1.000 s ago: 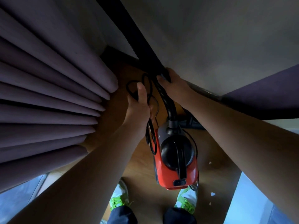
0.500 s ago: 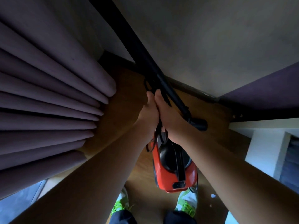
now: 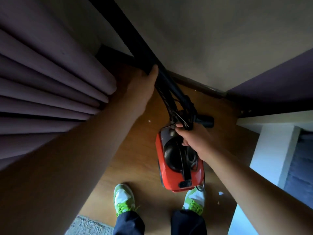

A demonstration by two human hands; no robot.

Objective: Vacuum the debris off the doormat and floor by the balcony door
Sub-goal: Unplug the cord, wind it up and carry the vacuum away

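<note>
A red and black canister vacuum (image 3: 179, 168) stands on the wooden floor (image 3: 135, 158) just ahead of my feet. Its black wand (image 3: 128, 36) slants up and away to the upper left, with the ribbed hose (image 3: 165, 102) running down to the canister. My left hand (image 3: 145, 82) grips the wand where it meets the hose. My right hand (image 3: 194, 139) holds a bundle of black power cord (image 3: 188, 114) over the canister's front. The floor nozzle (image 3: 205, 122) lies behind my right hand. Small white debris bits (image 3: 149, 121) dot the floor.
Purple pleated curtains (image 3: 50, 85) hang at the left. A beige wall with a dark baseboard (image 3: 194, 85) runs behind. A purple surface (image 3: 271, 89) and white furniture (image 3: 274, 150) stand at the right. A grey mat corner (image 3: 88, 226) shows at the bottom. My green and white shoes (image 3: 123, 199) flank the canister.
My hands, pressed together at the cord half a second ago, have separated. The left moved up to the wand; the right dropped with the cord toward the canister.
</note>
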